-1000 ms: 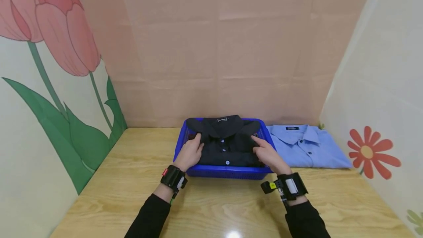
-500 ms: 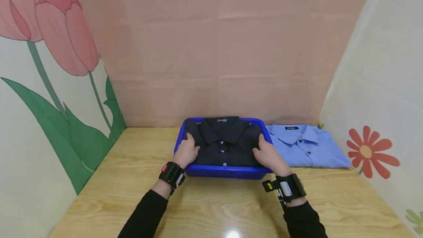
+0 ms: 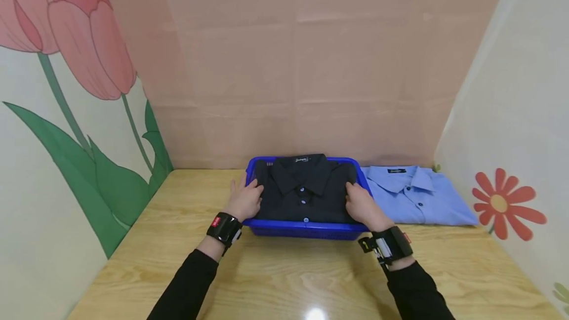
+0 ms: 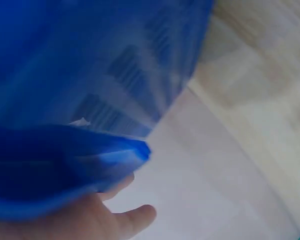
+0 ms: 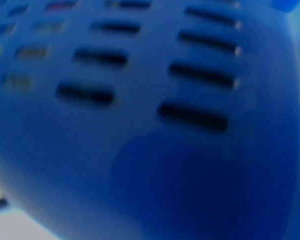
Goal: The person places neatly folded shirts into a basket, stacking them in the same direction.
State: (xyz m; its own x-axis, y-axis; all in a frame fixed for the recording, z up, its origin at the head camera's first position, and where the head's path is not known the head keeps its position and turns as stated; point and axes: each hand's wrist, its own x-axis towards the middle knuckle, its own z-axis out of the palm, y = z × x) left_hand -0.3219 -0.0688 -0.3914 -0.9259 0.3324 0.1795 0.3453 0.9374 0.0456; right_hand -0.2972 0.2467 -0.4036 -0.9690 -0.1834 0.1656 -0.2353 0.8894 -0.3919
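A folded black shirt [image 3: 289,206] with white buttons lies collar-away in a blue plastic basket [image 3: 306,231]. My left hand [image 3: 243,201] is at the basket's left rim, fingers spread, the tips of the thumb side at the shirt's left edge. In the left wrist view, fingers of the left hand [image 4: 107,217] extend past the blue rim [image 4: 110,162]. At the shirt's right edge, by the basket's right wall, is my right hand [image 3: 364,206]; its fingertips are partly hidden, and I cannot tell whether they pinch the cloth. The right wrist view holds only the slotted blue basket wall [image 5: 140,75].
A folded light blue shirt [image 3: 413,194] lies right beside the basket on the wooden table [image 3: 293,270]. Behind stands a brownish backdrop [image 3: 289,63]. Walls with a painted tulip [image 3: 91,43] and a red flower [image 3: 498,204] flank the table.
The black shirt has been spread and flattened, its sides now lying straighter in the basket. My left hand moved left and its fingers spread; the right hand shifted slightly right.
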